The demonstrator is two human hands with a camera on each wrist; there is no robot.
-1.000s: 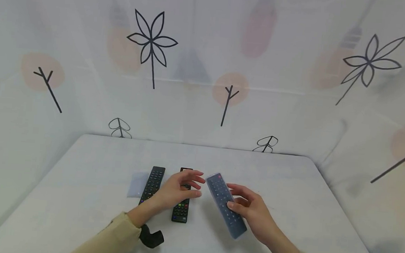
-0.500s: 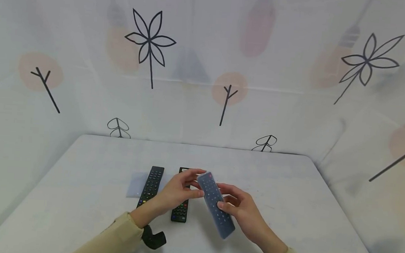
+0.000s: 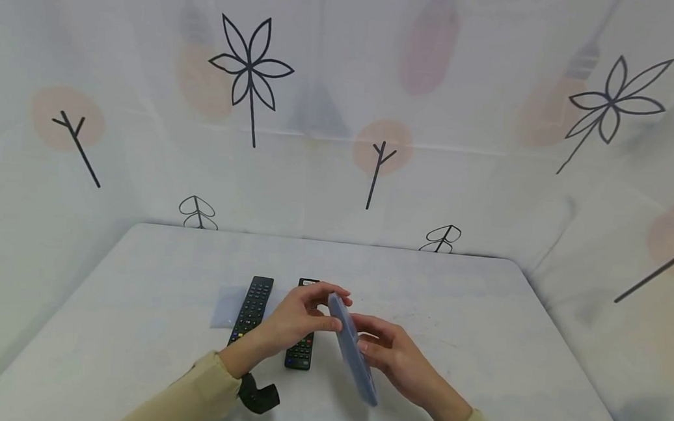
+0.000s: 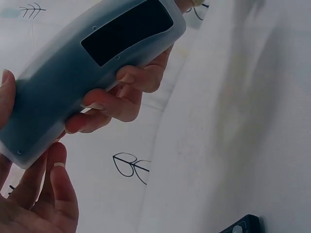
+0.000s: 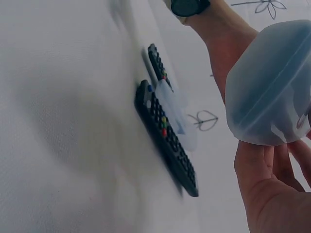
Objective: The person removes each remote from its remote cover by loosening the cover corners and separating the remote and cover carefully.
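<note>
Spreading wide under everything is your white table [image 3: 129, 326], backed by a pale curtain [image 3: 491, 182] printed with flowers and little trees. On that tabletop, left of centre, lie two bare black remotes side by side, running near to far: the left remote [image 3: 254, 308] sits in the open, with a clear cover [image 3: 226, 307] lying flat just to its left, and the middle remote [image 3: 302, 348] is partly hidden under your left wrist. The right wrist view shows both of them [image 5: 167, 138] flat on the table, the clear cover between and behind them. Now to the action: you've got the sleeved remote [image 3: 352, 348] lifted off the table in the middle, turned up on its long edge so the head view catches mostly its grey-blue silicone side. Your right hand [image 3: 397, 358] carries it from the right, fingers curled around the back of the body; the left wrist view shows those fingertips [image 4: 121, 92] pressed against the sleeve [image 4: 73, 82], with a dark cut-out window in the back. Your left hand [image 3: 297, 315] meets it at the far end, thumb and fingers half closed, pinching the tip of the sleeve. Its near end juts toward you, clear of the table.
</note>
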